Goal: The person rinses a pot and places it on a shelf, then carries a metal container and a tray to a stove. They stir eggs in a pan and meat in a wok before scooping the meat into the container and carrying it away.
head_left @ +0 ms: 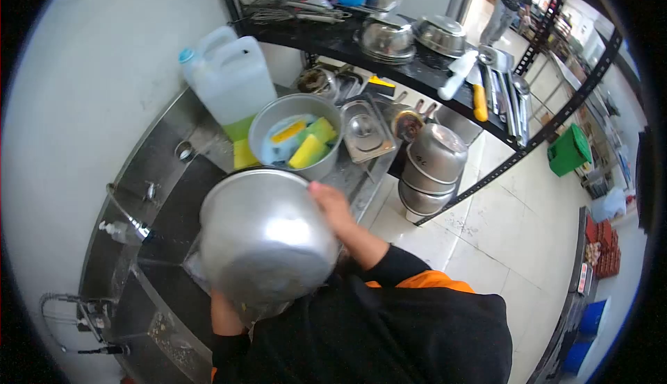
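Note:
A large metal pot [267, 235] is tilted over the sink edge in front of my body, its outer side and base facing me. My right hand [333, 210] grips its rim at the upper right. Below the pot's lower left shows my left forearm, and the pot hides the fingers of that hand. Just beyond the pot stands a grey basin [326, 165] holding soapy water, several yellow-green sponges [309, 150] and a yellow piece. Another sponge [244, 155] lies against the basin's left side.
Left are the sink [174, 228] and faucet [142, 231]. A plastic jug [240, 85] stands behind the basin, a metal tray [367, 128] to its right. Stacked pots [434, 158] sit under a black shelf [326, 44] with bowls and utensils. A person [513, 2] stands far off.

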Available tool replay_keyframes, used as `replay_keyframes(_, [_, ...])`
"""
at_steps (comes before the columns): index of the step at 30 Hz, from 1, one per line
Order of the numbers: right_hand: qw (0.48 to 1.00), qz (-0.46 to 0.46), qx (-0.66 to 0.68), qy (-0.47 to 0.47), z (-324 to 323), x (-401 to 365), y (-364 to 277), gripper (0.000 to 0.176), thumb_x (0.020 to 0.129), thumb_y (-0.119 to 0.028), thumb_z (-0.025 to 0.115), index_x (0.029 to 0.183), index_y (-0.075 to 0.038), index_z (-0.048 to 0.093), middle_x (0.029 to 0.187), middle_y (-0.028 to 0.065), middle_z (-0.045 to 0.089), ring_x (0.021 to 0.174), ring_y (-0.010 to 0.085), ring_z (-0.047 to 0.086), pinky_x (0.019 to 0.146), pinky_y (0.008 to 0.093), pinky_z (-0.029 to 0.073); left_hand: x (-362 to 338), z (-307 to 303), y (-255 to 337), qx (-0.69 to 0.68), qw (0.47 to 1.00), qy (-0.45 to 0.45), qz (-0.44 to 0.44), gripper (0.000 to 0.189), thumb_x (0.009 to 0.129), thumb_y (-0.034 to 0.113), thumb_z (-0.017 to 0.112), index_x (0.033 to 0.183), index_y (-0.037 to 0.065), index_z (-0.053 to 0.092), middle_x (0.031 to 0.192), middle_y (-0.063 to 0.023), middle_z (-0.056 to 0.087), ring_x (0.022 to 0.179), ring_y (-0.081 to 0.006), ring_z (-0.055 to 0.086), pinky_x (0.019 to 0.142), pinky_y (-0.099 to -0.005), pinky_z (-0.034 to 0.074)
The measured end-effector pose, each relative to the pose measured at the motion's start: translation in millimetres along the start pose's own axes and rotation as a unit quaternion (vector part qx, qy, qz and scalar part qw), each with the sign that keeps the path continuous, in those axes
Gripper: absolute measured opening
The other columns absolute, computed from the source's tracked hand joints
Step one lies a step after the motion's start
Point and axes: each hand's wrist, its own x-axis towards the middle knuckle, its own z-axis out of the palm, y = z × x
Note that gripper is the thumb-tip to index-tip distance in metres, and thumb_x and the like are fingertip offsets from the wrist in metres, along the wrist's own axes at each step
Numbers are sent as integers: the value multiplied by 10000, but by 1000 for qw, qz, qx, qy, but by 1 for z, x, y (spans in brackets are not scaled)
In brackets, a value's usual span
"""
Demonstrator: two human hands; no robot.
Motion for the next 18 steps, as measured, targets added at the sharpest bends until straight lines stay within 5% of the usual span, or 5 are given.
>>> replay_keyframes(5, [982, -103, -123, 98, -172, 1, -21, 267, 832, -270, 510, 851, -19, 599, 745, 11, 573, 654, 106, 505, 616, 221, 405, 36, 121, -21, 185, 953, -239, -22, 474, 866, 242, 438, 1258, 9, 310, 1247, -102, 382, 1081, -204, 419, 891, -312, 345])
replay_keyframes(7, [972, 64, 85, 210, -235, -4, -3, 360, 837, -326, 496, 899, 14, 595, 798, 49, 589, 690, 101, 511, 645, 220, 410, 12, 184, -26, 189, 933, -302, -54, 522, 870, 326, 419, 1271, 17, 291, 1263, -98, 362, 1084, -207, 408, 900, -311, 328])
replay_keyframes(9, [964, 75, 130, 217, -307, -14, 30, 384, 841, -352, 485, 899, 11, 595, 793, 59, 593, 709, 110, 524, 646, 234, 419, 16, 228, -57, 198, 887, -414, -46, 559, 868, 396, 398, 1283, 41, 278, 1270, -91, 350, 1087, -205, 396, 899, -327, 326])
replay_keyframes(15, [909, 139, 190, 343, -377, -45, -7, 412, 859, -344, 440, 987, 36, 535, 868, 99, 591, 731, 184, 569, 662, 278, 459, 55, 358, -153, 277, 832, -402, -263, 613, 824, 553, 343, 1268, 132, 313, 1268, -90, 346, 1114, -227, 373, 873, -380, 340])
replay_keyframes(18, [879, 160, 263, 363, -414, -44, 7, 387, 869, -283, 406, 1050, 50, 485, 933, 131, 577, 764, 228, 583, 673, 315, 483, 51, 412, -176, 232, 873, -348, -251, 589, 807, 594, 325, 1169, 137, 406, 1133, -57, 430, 936, -197, 462, 803, -382, 374])
